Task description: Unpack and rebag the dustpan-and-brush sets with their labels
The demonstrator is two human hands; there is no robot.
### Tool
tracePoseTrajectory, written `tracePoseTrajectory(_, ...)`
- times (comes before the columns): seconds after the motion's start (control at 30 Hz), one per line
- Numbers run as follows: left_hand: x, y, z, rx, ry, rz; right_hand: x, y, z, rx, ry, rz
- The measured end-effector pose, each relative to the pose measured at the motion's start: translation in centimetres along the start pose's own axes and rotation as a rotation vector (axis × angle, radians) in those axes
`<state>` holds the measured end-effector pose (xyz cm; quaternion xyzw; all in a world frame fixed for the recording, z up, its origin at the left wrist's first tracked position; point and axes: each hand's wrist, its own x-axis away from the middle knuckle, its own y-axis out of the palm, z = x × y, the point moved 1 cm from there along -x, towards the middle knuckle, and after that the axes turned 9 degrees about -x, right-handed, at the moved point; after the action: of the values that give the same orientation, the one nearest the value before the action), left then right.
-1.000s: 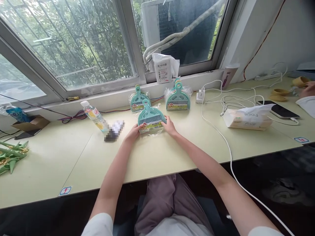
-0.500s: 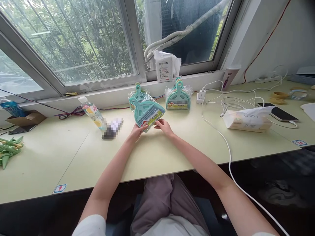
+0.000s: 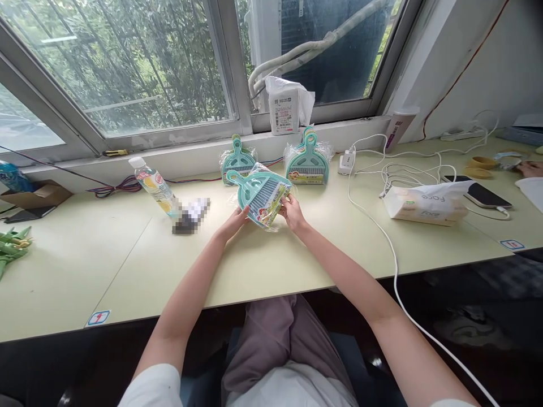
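Fingers of both hands, left [image 3: 234,223] and right [image 3: 293,213], pinching a teal plastic dustpan-and-brush set [image 3: 263,198], centre frame above the pale-yellow bench [image 3: 271,268]; long axis oblique, handle toward upper left.

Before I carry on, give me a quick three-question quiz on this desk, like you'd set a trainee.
1. True or false: the left hand and the right hand both touch the tilted dustpan set.
2. Which has a white cable plugged into it: (a) the phone, (b) the lidded cup, (c) the tissue pack?
3. Fill in: the cap of the drink bottle is ____.
Key: 1 true; 2 a; 3 white.
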<state>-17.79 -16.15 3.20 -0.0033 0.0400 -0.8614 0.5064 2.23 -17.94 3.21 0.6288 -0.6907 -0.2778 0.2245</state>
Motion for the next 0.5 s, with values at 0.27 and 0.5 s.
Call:
tracePoseTrajectory(0.27,0.4,0.6,0.5,-0.102,0.027,0.020,-0.1,-0.7,0.7,0.102,-0.052,0.170)
tracePoseTrajectory(0.5,-1.4,-0.4,-0.8,0.016,-0.090,0.323,-0.1,-0.7,-0.1,0.175,-0.121,0.175)
